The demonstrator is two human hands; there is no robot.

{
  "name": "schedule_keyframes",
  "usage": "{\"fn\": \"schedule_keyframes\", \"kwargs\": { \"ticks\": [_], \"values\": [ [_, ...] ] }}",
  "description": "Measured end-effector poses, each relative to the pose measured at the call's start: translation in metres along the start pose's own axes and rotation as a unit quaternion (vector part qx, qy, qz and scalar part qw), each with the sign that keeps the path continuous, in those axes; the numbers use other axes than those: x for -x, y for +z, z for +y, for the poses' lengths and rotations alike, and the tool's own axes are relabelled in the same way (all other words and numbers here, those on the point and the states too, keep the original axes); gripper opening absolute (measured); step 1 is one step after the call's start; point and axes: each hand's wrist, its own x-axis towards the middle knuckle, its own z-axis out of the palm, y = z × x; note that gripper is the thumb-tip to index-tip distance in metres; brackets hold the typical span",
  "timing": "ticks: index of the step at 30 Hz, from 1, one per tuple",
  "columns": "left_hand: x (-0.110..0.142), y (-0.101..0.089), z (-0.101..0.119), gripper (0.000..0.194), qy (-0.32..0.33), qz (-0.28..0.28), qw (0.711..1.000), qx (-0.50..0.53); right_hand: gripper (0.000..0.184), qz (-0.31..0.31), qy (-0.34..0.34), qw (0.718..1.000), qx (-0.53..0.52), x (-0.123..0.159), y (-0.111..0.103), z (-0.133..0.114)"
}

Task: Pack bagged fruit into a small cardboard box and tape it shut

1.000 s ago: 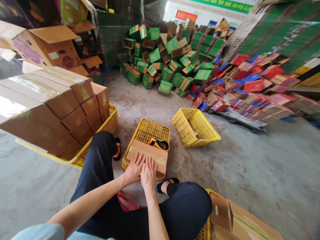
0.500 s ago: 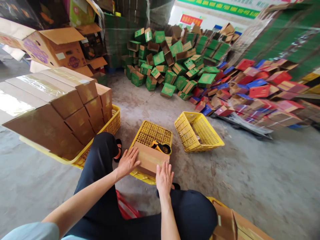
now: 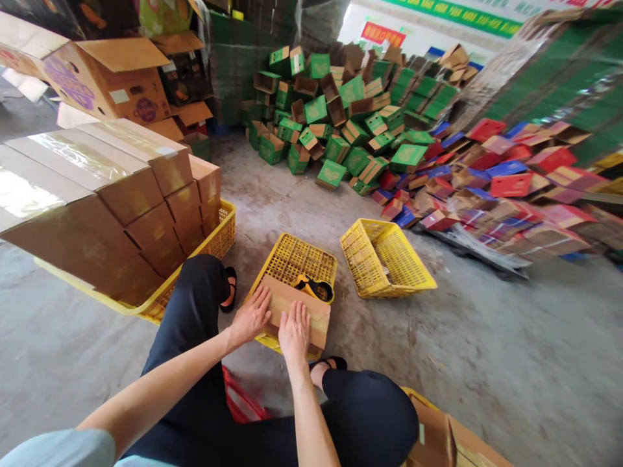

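I press my left hand [image 3: 250,318] and right hand [image 3: 293,331], each grip flat with fingers spread, on the small brown cardboard box [image 3: 302,310] resting atop the upturned yellow plastic crate [image 3: 302,259], which steadies it.

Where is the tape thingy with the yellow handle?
The tape dispenser lies on the upturned yellow crate, just behind the cardboard box.

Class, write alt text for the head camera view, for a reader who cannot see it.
A seated person presses the left hand and right hand flat on a brown cardboard box lying on an upturned yellow crate, a tape dispenser beside it. Taped cartons are stacked at left; green boxes and red and blue boxes are heaped behind.
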Motion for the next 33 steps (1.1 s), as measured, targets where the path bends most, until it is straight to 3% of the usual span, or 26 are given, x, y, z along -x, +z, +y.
{"fn": "schedule_keyframes", "kwargs": {
  "ticks": [3, 7, 11, 15, 20, 24, 29, 33],
  "values": [
    [-0.004, -0.005, -0.006, 0.055, 0.012, -0.019, 1.0, 0.022, 0.056, -0.006, -0.045, 0.999, -0.017, -0.001, 0.004, -0.021],
    [-0.013, -0.017, -0.018, 0.055, -0.04, -0.06, 0.995, 0.075, 0.056, -0.012, -0.121, 0.991, -0.056, -0.002, 0.009, -0.048],
    [-0.014, -0.023, -0.015, 0.049, -0.059, -0.078, 0.992, 0.076, 0.061, -0.024, -0.153, 0.985, -0.072, -0.002, 0.007, -0.053],
    [-0.004, -0.021, -0.006, 0.059, -0.066, -0.094, 0.992, 0.048, 0.057, -0.048, -0.106, 0.991, -0.072, -0.001, -0.006, -0.025],
    [0.003, -0.015, -0.004, 0.067, -0.079, -0.083, 0.993, 0.016, 0.06, -0.063, -0.007, 0.998, -0.014, 0.002, -0.023, 0.045],
    [0.002, -0.009, -0.003, 0.07, -0.074, -0.07, 0.995, -0.003, 0.066, -0.04, 0.028, 0.999, 0.003, 0.009, -0.014, 0.088],
    [-0.003, -0.006, -0.004, 0.084, -0.048, -0.055, 0.997, -0.027, 0.08, 0.061, -0.004, 0.997, -0.036, 0.011, 0.019, 0.1],
    [-0.009, -0.012, -0.005, 0.084, -0.048, -0.071, 0.996, -0.037, 0.087, 0.069, 0.01, 0.996, -0.06, 0.007, 0.03, 0.096]
  ]
}}
